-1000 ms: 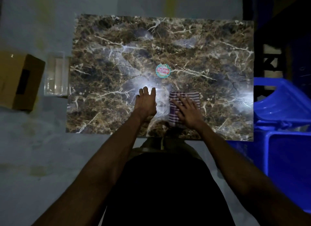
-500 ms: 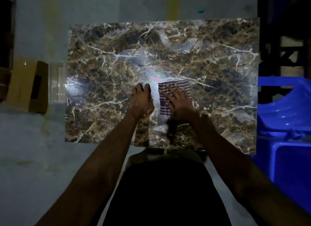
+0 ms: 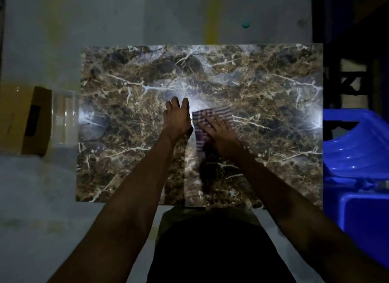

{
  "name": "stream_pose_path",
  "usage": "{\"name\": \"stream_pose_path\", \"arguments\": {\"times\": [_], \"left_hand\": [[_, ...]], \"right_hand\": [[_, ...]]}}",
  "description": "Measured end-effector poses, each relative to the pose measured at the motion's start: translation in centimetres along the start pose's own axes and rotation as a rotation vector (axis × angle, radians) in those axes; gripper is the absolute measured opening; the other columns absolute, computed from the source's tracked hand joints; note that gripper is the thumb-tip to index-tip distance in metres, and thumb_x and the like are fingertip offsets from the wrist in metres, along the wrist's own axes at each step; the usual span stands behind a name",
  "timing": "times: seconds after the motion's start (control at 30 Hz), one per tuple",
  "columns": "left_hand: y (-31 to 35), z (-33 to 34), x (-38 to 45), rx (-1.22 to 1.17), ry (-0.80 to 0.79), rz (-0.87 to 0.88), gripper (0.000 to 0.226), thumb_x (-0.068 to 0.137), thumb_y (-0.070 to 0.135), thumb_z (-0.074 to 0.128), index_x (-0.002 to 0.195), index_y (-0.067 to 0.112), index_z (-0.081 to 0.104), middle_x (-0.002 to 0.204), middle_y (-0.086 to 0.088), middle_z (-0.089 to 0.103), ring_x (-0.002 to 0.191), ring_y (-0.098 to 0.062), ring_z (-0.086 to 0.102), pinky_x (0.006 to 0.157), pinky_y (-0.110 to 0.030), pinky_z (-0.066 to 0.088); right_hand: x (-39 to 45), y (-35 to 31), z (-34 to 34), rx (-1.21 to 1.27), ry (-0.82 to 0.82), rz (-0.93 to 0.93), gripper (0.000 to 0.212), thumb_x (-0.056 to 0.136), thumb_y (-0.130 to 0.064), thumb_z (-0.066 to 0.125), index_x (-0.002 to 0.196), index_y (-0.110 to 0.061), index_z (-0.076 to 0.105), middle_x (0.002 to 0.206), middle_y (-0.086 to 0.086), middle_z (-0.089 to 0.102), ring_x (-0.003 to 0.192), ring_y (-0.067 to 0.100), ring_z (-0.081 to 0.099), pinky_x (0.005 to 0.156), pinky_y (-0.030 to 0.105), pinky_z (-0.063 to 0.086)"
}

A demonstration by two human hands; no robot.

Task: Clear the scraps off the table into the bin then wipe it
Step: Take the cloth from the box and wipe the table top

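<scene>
Closest to the person, two bare arms reach out over the marble table (image 3: 273, 82). The right hand (image 3: 221, 129) lies flat with its fingers spread on a striped cloth (image 3: 212, 114), pressing it down so it can rub the top. The left hand (image 3: 175, 118) rests just beside the cloth with its fingers straight and holding nothing, likely to lean on and keep steady. No scraps show on the table, so this looks like the wiping part of the job. A blue bin (image 3: 357, 156) stands at the right edge. On the floor to the left sit a clear tub (image 3: 63, 116) and a cardboard box (image 3: 23, 118).
</scene>
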State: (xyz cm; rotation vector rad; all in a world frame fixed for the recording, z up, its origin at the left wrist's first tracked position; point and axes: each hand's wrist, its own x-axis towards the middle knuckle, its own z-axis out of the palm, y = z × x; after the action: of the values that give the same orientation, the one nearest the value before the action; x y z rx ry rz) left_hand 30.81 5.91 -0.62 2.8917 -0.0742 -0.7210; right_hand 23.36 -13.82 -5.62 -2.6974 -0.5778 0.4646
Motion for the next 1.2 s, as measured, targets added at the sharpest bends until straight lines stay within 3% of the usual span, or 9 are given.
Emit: {"name": "stream_pose_path", "arguments": {"times": [0.13,0.23,0.33,0.47,0.57,0.7,0.9,1.03,1.2], "left_hand": [[-1.2,-0.7,2.5,-0.030,-0.066,0.056,0.083,0.087,0.020,0.074,0.156,0.024,0.028,0.163,-0.012,0.017,0.146,-0.056,0.011,0.104,-0.077,0.031],[-1.7,-1.8,3.7,-0.037,-0.059,0.061,0.099,0.072,0.029,0.090,0.152,0.025,0.033,0.152,-0.008,0.030,0.137,-0.050,0.027,0.095,-0.074,0.042],[-1.6,-3.0,4.6,0.026,-0.074,0.035,0.120,0.062,0.037,0.097,0.156,0.028,0.023,0.148,-0.009,0.033,0.133,-0.050,0.032,0.088,-0.071,0.048],[-1.1,-4.0,5.6,0.105,-0.155,0.002,0.145,0.057,0.048,0.097,0.163,0.034,-0.001,0.169,-0.007,0.006,0.149,-0.057,0.007,0.106,-0.081,0.025],[-0.7,-4.4,6.6,0.049,-0.241,0.006,0.149,0.059,0.039,0.099,0.162,0.038,-0.009,0.170,0.000,-0.020,0.149,-0.058,-0.013,0.109,-0.083,0.013],[-0.7,-4.4,7.2,-0.080,-0.331,-0.029,0.151,0.059,0.024,0.100,0.161,0.043,-0.010,0.167,0.008,-0.030,0.145,-0.061,-0.022,0.106,-0.087,0.012],[-0.7,-4.5,7.5,-0.086,-0.347,-0.033,0.149,0.061,0.013,0.098,0.160,0.046,-0.009,0.165,0.010,-0.034,0.145,-0.061,-0.021,0.104,-0.087,0.014],[-0.8,-4.1,7.7,-0.074,-0.301,-0.035,0.145,0.066,0.013,0.095,0.158,0.049,-0.010,0.166,0.010,-0.031,0.146,-0.063,-0.017,0.103,-0.088,0.018],[-0.4,-4.5,7.5,-0.046,-0.308,-0.044,0.149,0.059,0.021,0.100,0.161,0.042,-0.007,0.168,0.006,-0.027,0.146,-0.063,-0.016,0.104,-0.087,0.017]], "right_hand": [[0.1,4.2,-2.1,-0.023,-0.033,0.065,0.057,0.108,-0.042,0.039,0.162,-0.044,0.022,0.174,0.000,0.017,0.159,0.034,0.016,0.126,0.057,0.021],[5.3,5.3,-4.0,0.004,0.039,0.227,0.060,0.106,-0.048,0.036,0.164,-0.043,0.020,0.174,0.000,0.014,0.160,0.034,0.011,0.125,0.059,0.020],[9.8,3.7,-4.2,-0.007,0.064,0.213,0.060,0.107,-0.048,0.032,0.165,-0.037,0.022,0.175,0.002,0.012,0.160,0.037,0.009,0.125,0.058,0.014],[8.1,1.7,-2.0,-0.057,0.022,0.101,0.057,0.108,-0.042,0.040,0.163,-0.037,0.027,0.174,0.002,0.017,0.160,0.036,0.014,0.127,0.057,0.017],[4.9,3.5,-2.3,-0.096,-0.070,0.023,0.060,0.109,-0.039,0.042,0.163,-0.045,0.018,0.175,-0.003,0.009,0.161,0.033,0.009,0.127,0.055,0.014],[6.8,6.5,-5.0,-0.068,-0.018,0.164,0.057,0.109,-0.052,0.023,0.164,-0.042,0.017,0.175,0.000,0.009,0.161,0.033,0.009,0.126,0.056,0.019],[14.7,2.9,-5.0,-0.010,0.084,0.237,0.058,0.111,-0.048,0.023,0.166,-0.037,0.010,0.175,0.003,-0.001,0.161,0.035,-0.004,0.128,0.058,0.002],[10.3,2.1,-2.6,-0.051,0.065,0.109,0.057,0.111,-0.049,0.029,0.166,-0.036,0.018,0.175,0.003,0.009,0.161,0.034,0.004,0.128,0.056,0.010],[8.6,6.3,-4.6,-0.070,0.088,0.258,0.058,0.111,-0.053,0.020,0.166,-0.038,0.009,0.176,0.001,0.001,0.161,0.029,-0.006,0.128,0.056,0.005]]}}
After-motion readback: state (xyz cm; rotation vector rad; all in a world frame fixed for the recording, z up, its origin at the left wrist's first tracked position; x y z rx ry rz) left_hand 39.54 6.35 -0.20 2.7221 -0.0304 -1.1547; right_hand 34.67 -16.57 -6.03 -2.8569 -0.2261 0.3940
